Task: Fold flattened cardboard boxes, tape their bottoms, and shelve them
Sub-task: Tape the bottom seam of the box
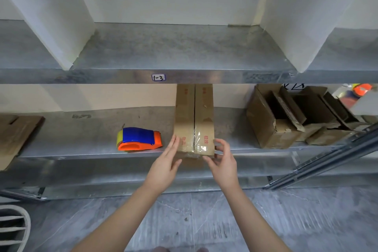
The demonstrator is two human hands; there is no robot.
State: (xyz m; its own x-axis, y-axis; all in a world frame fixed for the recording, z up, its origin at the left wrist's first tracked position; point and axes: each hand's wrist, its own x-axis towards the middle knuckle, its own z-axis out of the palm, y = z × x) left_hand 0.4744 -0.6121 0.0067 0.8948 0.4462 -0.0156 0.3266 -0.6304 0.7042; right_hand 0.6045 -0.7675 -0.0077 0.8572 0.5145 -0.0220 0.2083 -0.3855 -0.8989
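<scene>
On the lower metal shelf [81, 149], the taped cardboard box [185, 120] lay at the front edge, between a tape dispenser [139, 138] and open boxes [266, 127]. The left hand [163, 168] laid straight fingers against its left side. The right hand [223, 165] curved loosely at its right front corner; whether it gripped could not be told.

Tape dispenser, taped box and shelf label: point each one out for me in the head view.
Tape dispenser [139, 138]: head view, on its blue cover.
Taped box [185, 116]: head view, on the left flap of the taped face.
Shelf label [158, 77]: head view, middle of the sticker on the shelf edge.
</scene>
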